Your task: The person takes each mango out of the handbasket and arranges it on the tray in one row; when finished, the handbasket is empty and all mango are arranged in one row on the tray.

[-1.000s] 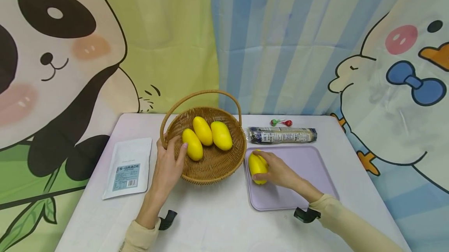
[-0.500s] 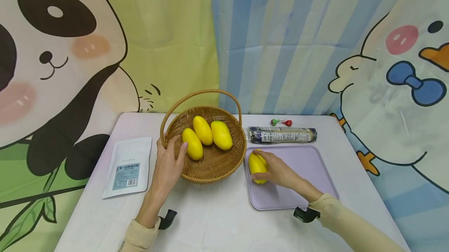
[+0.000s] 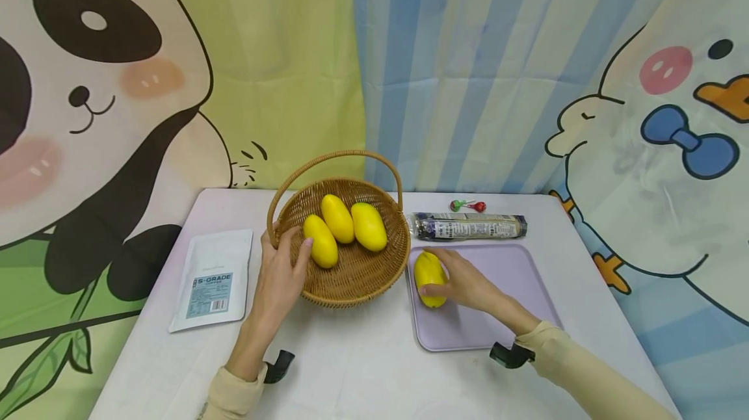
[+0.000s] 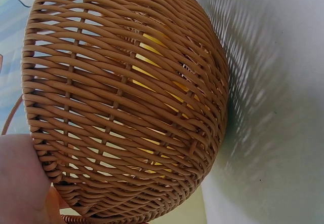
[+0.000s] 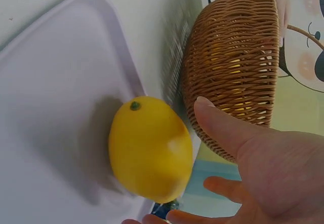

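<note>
The wicker basket (image 3: 357, 283) stands in the middle of the table with three yellow mangoes (image 3: 370, 227) inside. My left hand (image 3: 279, 277) grips its left rim, thumb inside; in the left wrist view the woven wall (image 4: 121, 97) fills most of the picture. Another mango (image 5: 152, 150) lies on the left part of the lilac tray (image 3: 486, 303), its small green stem end showing. Around that mango my right hand (image 3: 465, 280) is spread. In the right wrist view the thumb (image 5: 223, 122) stands apart from the fruit, and the other fingers are beyond it.
A white coffee pouch (image 3: 213, 277) lies left of the basket. Behind the tray lies a long dark plastic-wrapped pack (image 3: 471, 226), with two lollipops (image 3: 468, 205) farther back. A printed curtain (image 3: 456, 82) hangs behind the white table (image 3: 351, 368).
My right fingers have loosened from the mango on the tray, and more of the fruit shows. The left hand and basket have stayed in place.
</note>
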Demonstrator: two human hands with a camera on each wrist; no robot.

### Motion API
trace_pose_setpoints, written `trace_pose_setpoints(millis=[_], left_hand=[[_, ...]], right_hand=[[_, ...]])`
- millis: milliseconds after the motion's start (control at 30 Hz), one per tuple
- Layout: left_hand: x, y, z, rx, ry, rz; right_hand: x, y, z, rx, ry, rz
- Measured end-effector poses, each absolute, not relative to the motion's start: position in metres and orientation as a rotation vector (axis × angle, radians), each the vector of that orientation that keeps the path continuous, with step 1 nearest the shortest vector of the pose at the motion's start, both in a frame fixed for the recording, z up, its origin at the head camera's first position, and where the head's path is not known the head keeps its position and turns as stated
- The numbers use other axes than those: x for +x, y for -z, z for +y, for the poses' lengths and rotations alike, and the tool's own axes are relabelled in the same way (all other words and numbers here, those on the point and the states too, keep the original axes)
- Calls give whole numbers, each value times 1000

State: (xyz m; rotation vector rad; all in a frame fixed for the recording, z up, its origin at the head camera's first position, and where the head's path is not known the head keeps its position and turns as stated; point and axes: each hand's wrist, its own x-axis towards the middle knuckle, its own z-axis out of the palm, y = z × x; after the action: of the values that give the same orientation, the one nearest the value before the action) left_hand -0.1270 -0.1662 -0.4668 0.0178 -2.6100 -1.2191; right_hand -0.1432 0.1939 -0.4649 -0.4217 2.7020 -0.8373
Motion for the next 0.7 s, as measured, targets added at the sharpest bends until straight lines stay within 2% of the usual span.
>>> trace_pose_setpoints(millis=[400, 700], left_hand=[[-126, 465, -166, 28, 1227, -2624], [-126, 466, -167, 27, 1224, -2626]], right_hand=[[-157, 420, 185, -543, 776, 2843], [-161, 375, 153, -682, 763, 2907]])
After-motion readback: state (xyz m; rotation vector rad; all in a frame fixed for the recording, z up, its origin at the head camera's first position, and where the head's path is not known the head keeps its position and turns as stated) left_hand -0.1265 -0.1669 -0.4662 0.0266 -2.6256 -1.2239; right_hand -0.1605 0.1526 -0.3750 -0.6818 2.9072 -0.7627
